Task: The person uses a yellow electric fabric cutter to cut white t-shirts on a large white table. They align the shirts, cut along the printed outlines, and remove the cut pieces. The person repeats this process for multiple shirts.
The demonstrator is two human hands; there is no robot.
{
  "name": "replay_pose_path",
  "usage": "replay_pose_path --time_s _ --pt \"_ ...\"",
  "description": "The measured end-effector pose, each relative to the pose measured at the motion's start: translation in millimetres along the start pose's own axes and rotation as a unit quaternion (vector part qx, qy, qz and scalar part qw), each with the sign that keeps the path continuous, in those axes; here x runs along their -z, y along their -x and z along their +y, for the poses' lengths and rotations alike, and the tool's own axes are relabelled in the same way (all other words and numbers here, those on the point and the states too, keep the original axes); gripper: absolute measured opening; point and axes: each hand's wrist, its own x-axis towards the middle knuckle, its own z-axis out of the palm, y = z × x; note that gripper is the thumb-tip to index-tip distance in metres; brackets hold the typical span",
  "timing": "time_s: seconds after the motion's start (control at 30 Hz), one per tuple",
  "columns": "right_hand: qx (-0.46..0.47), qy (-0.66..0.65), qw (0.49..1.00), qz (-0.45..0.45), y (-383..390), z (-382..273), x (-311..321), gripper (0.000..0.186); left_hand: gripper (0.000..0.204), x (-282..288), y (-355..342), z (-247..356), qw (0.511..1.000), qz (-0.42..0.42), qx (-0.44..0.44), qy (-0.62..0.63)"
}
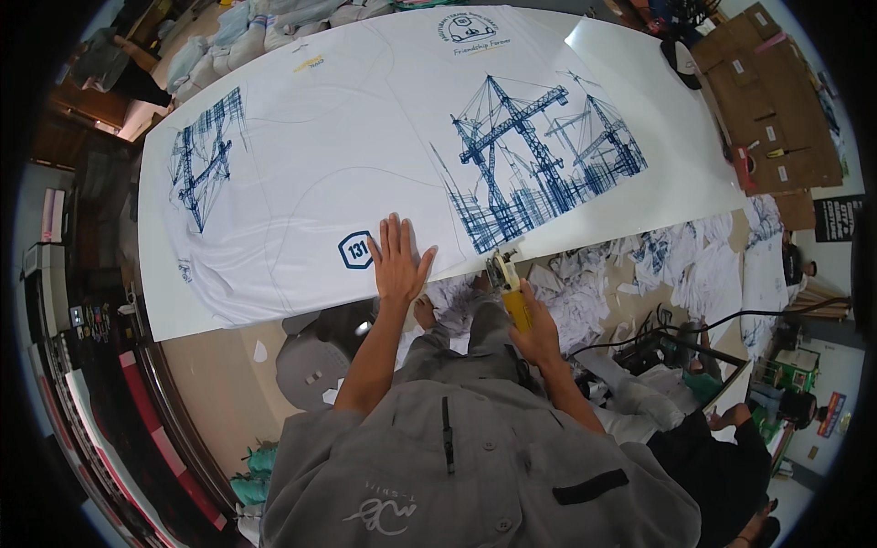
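White printed fabric [338,123] lies spread over the white table [687,160], with thin curved lines across it and blue crane drawings at its left and right ends. My left hand [398,265] rests flat on the fabric near the table's front edge, fingers stretched out, beside a blue hexagonal badge print [354,250]. In my right hand [539,333] is a yellow-bodied electric rotary fabric cutter [515,303], gripped by its body. The cutter's metal head is at the fabric's near edge, just below the right crane print. Whether the blade touches the cloth I cannot tell.
White and blue fabric scraps [585,297] heap on the floor beyond the table edge. A black cable [722,319] runs off to the right. Cardboard [767,100] stands at the far right, and a dark round-topped stool [315,363] is at the left. Another person [717,466] is at lower right.
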Motion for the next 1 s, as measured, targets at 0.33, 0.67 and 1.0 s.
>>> replay_pose_path --time_s 0.33,0.67,1.0 --pt "0.018 0.05 0.998 -0.026 -25 -6 -4 0.099 0.106 8 -2 4 1.0 -0.021 0.014 0.008" --pt "0.008 0.052 0.998 -0.034 -46 -19 -6 0.098 0.112 13 -4 5 0.999 -0.043 0.025 -0.008" --pt "0.013 0.059 0.997 -0.043 -93 -46 -9 0.099 0.113 17 -4 6 0.999 -0.029 0.025 0.024"
